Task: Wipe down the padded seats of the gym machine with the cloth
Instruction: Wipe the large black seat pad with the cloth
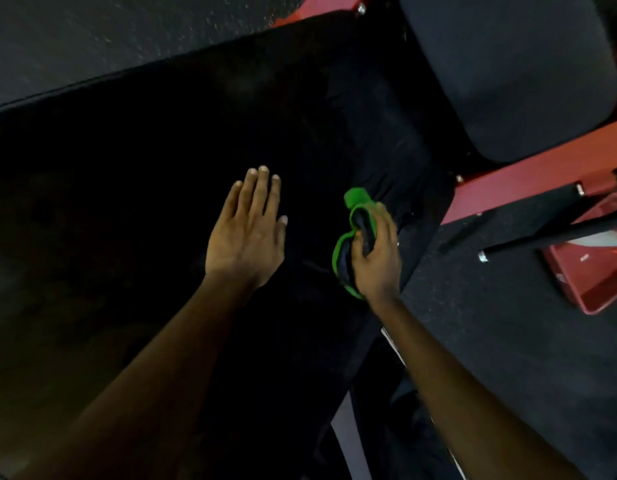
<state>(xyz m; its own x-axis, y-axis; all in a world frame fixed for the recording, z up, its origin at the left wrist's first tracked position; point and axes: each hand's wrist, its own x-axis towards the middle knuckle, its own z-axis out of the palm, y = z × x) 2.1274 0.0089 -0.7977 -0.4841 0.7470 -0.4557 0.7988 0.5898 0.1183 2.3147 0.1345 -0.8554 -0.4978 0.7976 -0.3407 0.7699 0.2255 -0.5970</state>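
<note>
A wide black padded seat (144, 161) fills the left and middle of the head view, sloping from upper right to lower left. My left hand (246, 230) lies flat on it with straight fingers. Just to its right, my right hand (376, 252) grips a bunched cloth (345, 251), dark with a bright green edge, near the pad's right edge. A second dark grey pad (515, 71) sits at the upper right.
The red metal frame (529, 174) of the machine runs along the right, with a black bar (556, 233) and a red base plate (591, 278) beside it. Dark speckled rubber floor (501, 323) lies to the right and at the top left.
</note>
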